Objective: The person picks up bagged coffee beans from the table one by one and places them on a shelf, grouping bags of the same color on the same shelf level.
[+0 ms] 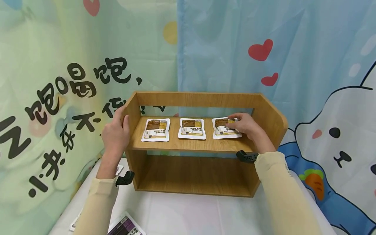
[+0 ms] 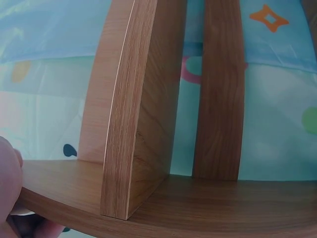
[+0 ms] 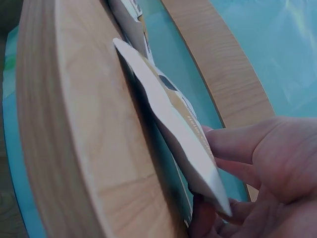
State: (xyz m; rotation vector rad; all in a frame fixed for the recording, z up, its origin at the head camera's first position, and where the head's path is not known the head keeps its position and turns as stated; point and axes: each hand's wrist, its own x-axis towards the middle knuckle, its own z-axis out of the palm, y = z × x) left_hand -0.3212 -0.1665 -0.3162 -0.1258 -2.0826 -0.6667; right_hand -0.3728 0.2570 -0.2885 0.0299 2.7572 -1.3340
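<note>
A two-tier wooden shelf (image 1: 194,173) stands on a white-covered table. Its upper board carries three white, brown and gold pouches in a row: a left pouch (image 1: 155,130), a middle pouch (image 1: 192,129) and a right pouch (image 1: 221,130). My right hand (image 1: 245,125) pinches the right pouch at its right edge; in the right wrist view, fingers lie on both faces of this pouch (image 3: 173,124), which tilts up from the board. My left hand (image 1: 116,135) grips the shelf's left side panel (image 2: 74,183), with the hand (image 2: 7,183) partly cut off in the left wrist view.
A dark purple and white pouch (image 1: 126,225) lies on the table at the front left. Another white packet (image 1: 118,169) shows partly behind my left forearm. Printed curtains (image 1: 217,49) hang close behind the shelf, with a bar (image 1: 196,99) across its back.
</note>
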